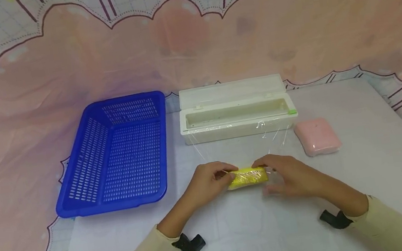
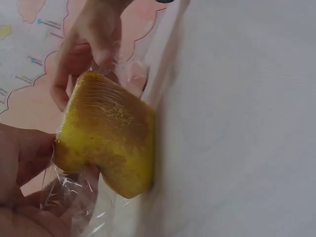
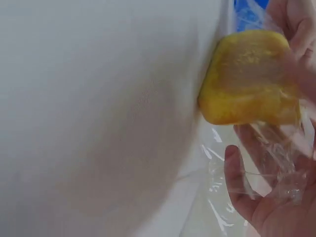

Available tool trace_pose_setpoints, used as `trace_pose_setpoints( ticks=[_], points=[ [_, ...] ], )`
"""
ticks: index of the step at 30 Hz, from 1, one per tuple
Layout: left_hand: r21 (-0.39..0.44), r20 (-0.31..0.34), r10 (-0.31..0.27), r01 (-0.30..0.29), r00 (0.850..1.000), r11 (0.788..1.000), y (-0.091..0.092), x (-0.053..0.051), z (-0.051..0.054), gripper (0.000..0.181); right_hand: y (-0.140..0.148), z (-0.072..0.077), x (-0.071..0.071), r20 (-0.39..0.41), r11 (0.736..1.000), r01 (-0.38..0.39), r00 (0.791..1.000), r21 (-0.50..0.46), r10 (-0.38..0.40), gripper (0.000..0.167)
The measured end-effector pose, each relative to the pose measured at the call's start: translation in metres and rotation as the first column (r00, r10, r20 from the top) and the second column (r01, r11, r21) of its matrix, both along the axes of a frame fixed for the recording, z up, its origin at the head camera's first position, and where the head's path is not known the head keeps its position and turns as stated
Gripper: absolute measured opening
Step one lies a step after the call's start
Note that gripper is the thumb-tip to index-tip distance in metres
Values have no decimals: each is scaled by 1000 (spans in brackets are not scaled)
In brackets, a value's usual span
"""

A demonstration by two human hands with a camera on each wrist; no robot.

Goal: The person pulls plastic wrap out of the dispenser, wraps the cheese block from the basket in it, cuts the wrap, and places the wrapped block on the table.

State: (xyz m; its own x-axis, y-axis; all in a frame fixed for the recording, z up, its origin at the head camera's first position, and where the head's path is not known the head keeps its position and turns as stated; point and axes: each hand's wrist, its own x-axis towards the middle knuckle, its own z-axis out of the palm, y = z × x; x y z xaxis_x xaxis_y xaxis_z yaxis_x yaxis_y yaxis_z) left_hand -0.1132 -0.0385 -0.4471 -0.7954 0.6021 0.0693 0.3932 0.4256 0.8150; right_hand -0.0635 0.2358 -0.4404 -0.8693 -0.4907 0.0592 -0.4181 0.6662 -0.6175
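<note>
A yellow block point(image 1: 248, 176), soft-looking and wrapped in clear film, is between the two hands. My left hand point(image 1: 209, 181) pinches its left end. In the left wrist view a fingertip dents the edge of the block point(image 2: 106, 133). My right hand point(image 1: 290, 175) is at the block's right end, fingers by its top edge, its blurred thumb apart from it. Clear film hangs about the right hand's fingers point(image 3: 236, 173) in the right wrist view. A sheet of cling film point(image 1: 235, 148) stretches from the white dispenser box point(image 1: 240, 130) toward the block.
To the left stands a blue plastic basket point(image 1: 113, 207) with slotted walls. The dispenser's lid point(image 1: 231, 91) is raised at the back. A pink wrapped block point(image 1: 317, 136) lies right of the dispenser on the white tabletop point(image 1: 376, 151). A patterned cloth point(image 1: 189, 49) hangs behind.
</note>
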Motion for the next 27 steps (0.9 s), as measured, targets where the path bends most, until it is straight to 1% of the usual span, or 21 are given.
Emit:
trace_pose_setpoints(
  ticks=[1, 3, 4, 6, 8, 10, 11, 13, 14, 16, 18, 21, 24, 27],
  points=[
    [-8, 1, 22, -22, 1000, 1000, 1, -3, 1, 19, 0, -1, -4, -4, 1000, 16, 1000, -5, -16, 54],
    [-32, -35, 42, -43, 999, 999, 4, -9, 2, 21, -1, -5, -11, -24, 999, 46, 999, -22, -46, 49],
    [-47, -63, 41, -44, 997, 998, 5, -11, 2, 24, -1, -6, -15, -30, 998, 64, 997, -26, -65, 46],
    [-106, -140, 30, -45, 990, 993, 7, -15, 2, 32, -1, -8, -22, -39, 995, 92, 995, -29, -93, 44],
    [-179, -219, 11, -51, 976, 982, 8, -18, 2, 43, -2, -9, -28, -43, 994, 105, 993, -37, -107, 45],
    [-243, -281, 1, -72, 960, 967, 10, -20, 2, 51, -2, -10, -33, -35, 992, 119, 992, -35, -120, 46],
    [-269, -311, 2, -90, 951, 959, 11, -21, 2, 54, -3, -10, -36, -28, 991, 130, 991, -34, -131, 47],
    [-294, -350, 15, -125, 937, 947, 12, -23, 2, 52, -4, -10, -40, -13, 987, 158, 987, -27, -158, 49],
    [-297, -364, 25, -141, 931, 944, 12, -24, 1, 49, -5, -10, -42, -11, 985, 174, 985, -21, -174, 48],
    [-296, -377, 44, -166, 925, 941, 13, -26, 0, 45, -6, -12, -45, -18, 979, 203, 979, -15, -204, 47],
    [-296, -382, 63, -187, 922, 937, 14, -28, -1, 42, -8, -13, -48, -30, 973, 230, 973, -11, -230, 44],
    [-295, -389, 84, -210, 917, 932, 15, -30, -5, 43, -10, -14, -52, -50, 966, 260, 965, 7, -259, 41],
    [-295, -417, 100, -239, 903, 925, 17, -32, -9, 45, -12, -13, -55, -59, 958, 286, 957, 26, -284, 39],
    [-301, -443, 115, -269, 889, 915, 20, -34, -12, 42, -13, -13, -57, -72, 953, 300, 952, 38, -297, 39]
  ],
)
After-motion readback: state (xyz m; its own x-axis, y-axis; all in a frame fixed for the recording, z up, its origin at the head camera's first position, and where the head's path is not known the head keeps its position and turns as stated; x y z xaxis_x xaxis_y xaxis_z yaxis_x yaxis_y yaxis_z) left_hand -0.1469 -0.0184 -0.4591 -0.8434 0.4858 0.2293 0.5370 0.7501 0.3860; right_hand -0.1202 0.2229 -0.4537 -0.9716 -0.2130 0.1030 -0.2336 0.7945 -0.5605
